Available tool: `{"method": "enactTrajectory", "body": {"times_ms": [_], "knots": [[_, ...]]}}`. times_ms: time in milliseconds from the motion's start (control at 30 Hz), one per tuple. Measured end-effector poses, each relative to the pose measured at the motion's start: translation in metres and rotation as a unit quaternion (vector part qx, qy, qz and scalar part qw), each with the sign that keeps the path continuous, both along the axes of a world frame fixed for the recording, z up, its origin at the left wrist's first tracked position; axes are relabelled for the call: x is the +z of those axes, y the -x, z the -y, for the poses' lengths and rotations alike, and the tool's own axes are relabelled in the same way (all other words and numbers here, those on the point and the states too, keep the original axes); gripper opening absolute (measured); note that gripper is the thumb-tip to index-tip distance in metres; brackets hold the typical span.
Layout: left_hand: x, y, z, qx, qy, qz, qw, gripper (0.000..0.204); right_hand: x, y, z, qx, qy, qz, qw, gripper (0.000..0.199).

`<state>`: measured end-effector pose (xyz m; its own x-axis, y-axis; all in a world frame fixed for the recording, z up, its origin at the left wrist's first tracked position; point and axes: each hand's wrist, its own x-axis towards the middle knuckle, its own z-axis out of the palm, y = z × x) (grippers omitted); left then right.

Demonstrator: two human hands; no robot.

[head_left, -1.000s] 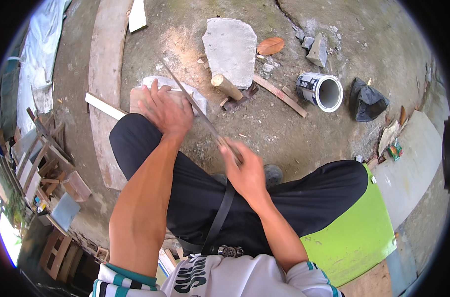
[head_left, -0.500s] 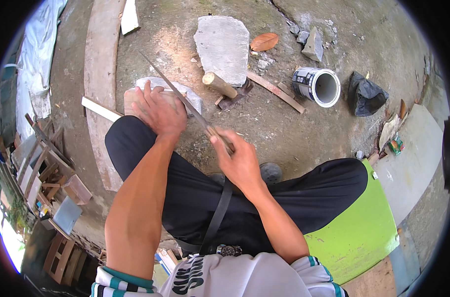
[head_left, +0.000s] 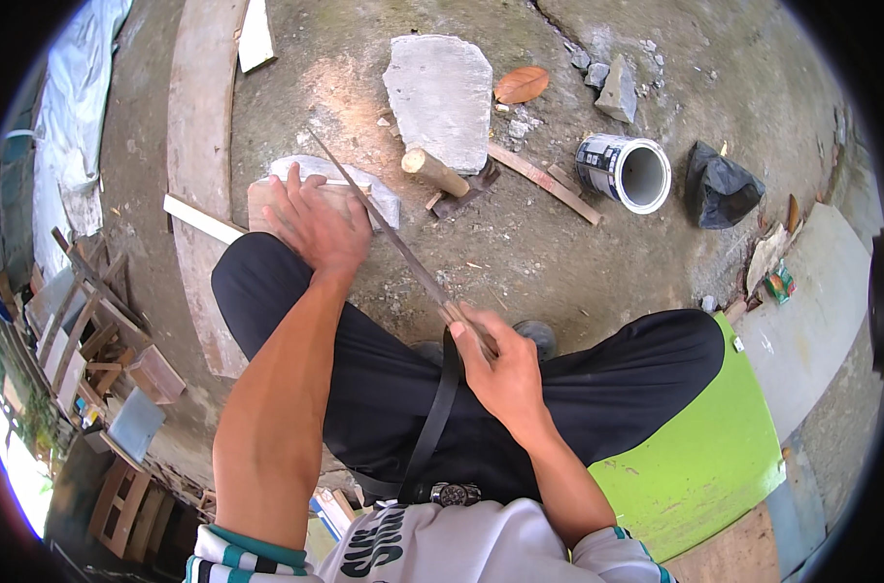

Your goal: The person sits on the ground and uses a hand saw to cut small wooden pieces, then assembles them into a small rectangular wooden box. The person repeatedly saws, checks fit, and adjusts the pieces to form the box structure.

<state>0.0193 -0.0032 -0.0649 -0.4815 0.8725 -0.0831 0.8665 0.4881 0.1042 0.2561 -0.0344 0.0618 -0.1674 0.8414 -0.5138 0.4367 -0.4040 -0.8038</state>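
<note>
My left hand lies flat with its fingers spread, pressing on a light wooden board. That board rests on a pale, flat-topped block, and my hand covers much of it. My right hand is closed round the wooden handle of a long, tapering hand saw. The saw's dark blade slants up and left, passing just right of my left hand at the board's edge. Whether the blade touches the wood I cannot tell.
Beyond the block lie a wooden-handled hammer, a flat stone slab and a wood strip. An open paint can lies tipped beside a black plastic bag. A long plank runs along the left.
My right hand has drawn the saw back, down and to the right, so its tip now sits nearer my left hand. The left hand has stayed on the board.
</note>
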Motion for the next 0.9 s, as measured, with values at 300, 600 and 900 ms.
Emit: {"method": "enactTrajectory", "body": {"times_ms": [300,600,900], "knots": [[0.0,0.002,-0.002,0.004,0.001,-0.001,1.0,0.055,-0.001,0.007,-0.005,-0.008,0.004,-0.023,1.0,0.028],[-0.002,-0.003,-0.002,0.004,-0.014,0.007,1.0,0.059,-0.007,0.004,-0.021,0.003,0.08,-0.014,0.997,0.035],[-0.003,0.0,0.002,0.01,-0.023,0.001,1.0,0.065,0.01,-0.027,-0.002,0.081,0.02,-0.086,0.993,0.055]]}}
